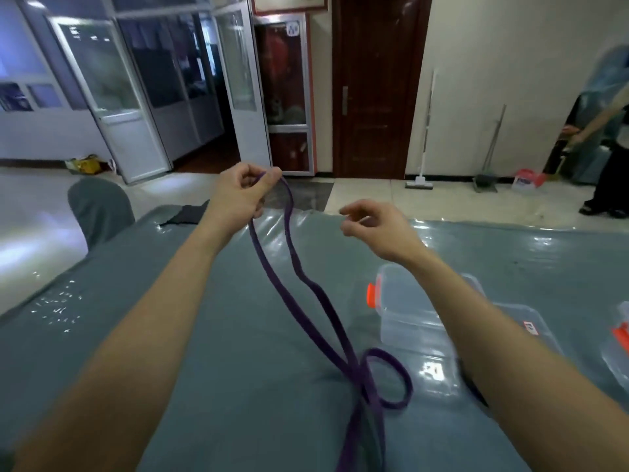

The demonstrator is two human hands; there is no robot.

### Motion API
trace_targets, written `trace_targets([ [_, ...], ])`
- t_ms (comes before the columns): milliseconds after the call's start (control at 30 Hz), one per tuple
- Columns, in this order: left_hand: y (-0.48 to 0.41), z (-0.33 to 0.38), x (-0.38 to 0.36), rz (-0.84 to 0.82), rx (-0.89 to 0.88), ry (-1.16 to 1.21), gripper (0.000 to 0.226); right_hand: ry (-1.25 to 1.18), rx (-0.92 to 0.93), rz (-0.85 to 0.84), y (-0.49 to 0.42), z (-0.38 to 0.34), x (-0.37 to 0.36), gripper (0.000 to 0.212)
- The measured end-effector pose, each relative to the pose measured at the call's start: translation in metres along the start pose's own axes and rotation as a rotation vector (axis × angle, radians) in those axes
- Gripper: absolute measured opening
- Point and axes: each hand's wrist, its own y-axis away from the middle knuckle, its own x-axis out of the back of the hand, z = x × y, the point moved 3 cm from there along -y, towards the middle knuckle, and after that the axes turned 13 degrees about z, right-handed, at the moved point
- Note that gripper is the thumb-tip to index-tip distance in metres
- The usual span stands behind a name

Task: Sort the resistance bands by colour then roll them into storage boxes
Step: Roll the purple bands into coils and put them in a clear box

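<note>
My left hand is raised above the far side of the table, pinching the top end of a long purple resistance band. The band hangs down in two strands, crosses itself and curls into a loop on the table near the bottom centre. My right hand hovers to the right of the band with fingers loosely curled and nothing in it. A clear plastic storage box with an orange latch lies under my right forearm.
The table has a grey cover under shiny clear plastic. A second clear box with an orange latch sits at the right edge. A grey chair back stands at the far left. Another person stands at the far right by the wall.
</note>
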Motion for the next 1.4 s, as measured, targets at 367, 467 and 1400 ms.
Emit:
trace_targets([
  [367, -0.008, 0.063, -0.024, -0.079, -0.149, 0.024, 0.043, 0.048, 0.048, 0.016, -0.035, -0.025, -0.026, 0.017],
  [467, -0.028, 0.073, -0.01, 0.032, -0.18, -0.015, 0.047, 0.088, 0.113, 0.193, -0.064, -0.055, 0.033, 0.016],
  [1400, 0.05, -0.016, -0.149, -0.245, -0.035, 0.02, 0.024, -0.089, -0.046, 0.009, -0.037, -0.019, 0.081, 0.037],
])
